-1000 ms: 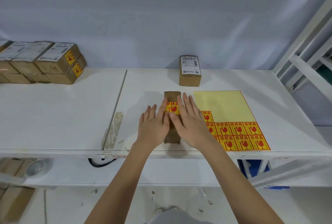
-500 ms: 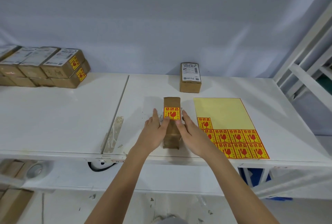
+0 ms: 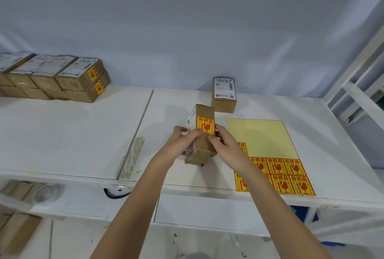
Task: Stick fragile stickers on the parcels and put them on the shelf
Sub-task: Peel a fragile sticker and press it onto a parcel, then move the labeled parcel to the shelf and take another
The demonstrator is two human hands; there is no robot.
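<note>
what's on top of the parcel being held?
A yellow-and-red fragile sticker is on the upturned face of the held parcel. Left hand and right hand grip its sides, thumbs covering the sticker's lower corners.

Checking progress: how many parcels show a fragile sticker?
3: the brown cardboard parcel in left hand and right hand; the upper end parcel and lower end parcel of the left pile. Others may be hidden.

Held parcel [image 3: 204, 134]: yellow sticker [image 3: 205, 125] headed "易碎品" in red, wine-glass symbol beneath. Sticker sheet [image 3: 278, 167] at 3 o'clock: same print. Shipping labels' text unreadable.
</note>
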